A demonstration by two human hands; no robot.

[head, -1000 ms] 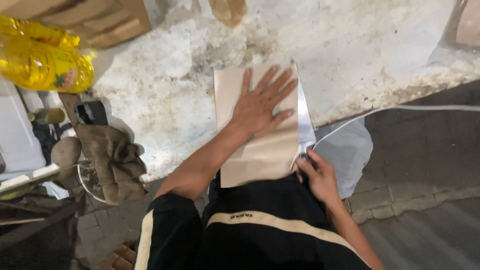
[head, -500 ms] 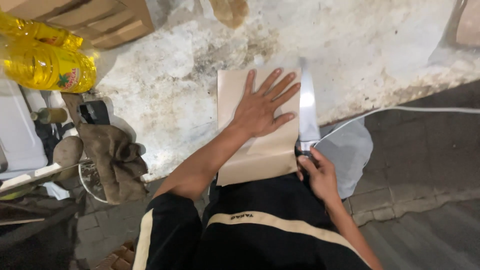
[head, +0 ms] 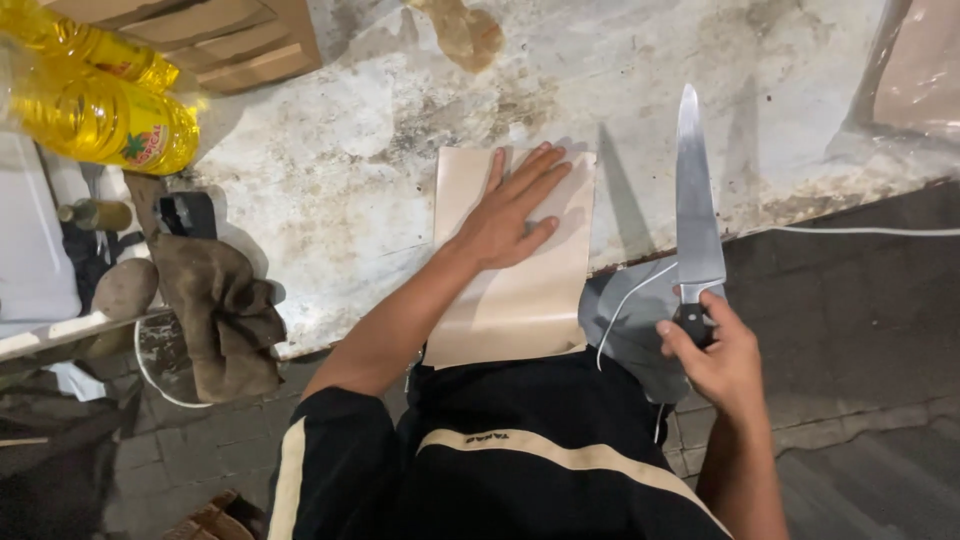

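My left hand [head: 508, 212] lies flat, fingers spread, on a stack of tan paper sheets [head: 515, 290] that sits on a stained white worktop [head: 380, 130] and overhangs its near edge. My right hand [head: 718, 358] grips the black handle of a large kitchen knife [head: 697, 215]. The long steel blade points away from me, to the right of the paper and apart from it, above the worktop's edge.
Yellow oil bottles [head: 100, 110] and cardboard boxes [head: 215, 40] stand at the far left. A brown rag [head: 220, 310] hangs off the worktop's left edge. A clear plastic bag [head: 630, 320] hangs by my waist. A white cable [head: 860, 232] crosses the paved floor.
My right hand has drawn the knife away from the paper's right edge, moving it rightward. The left hand stays pressed on the paper.
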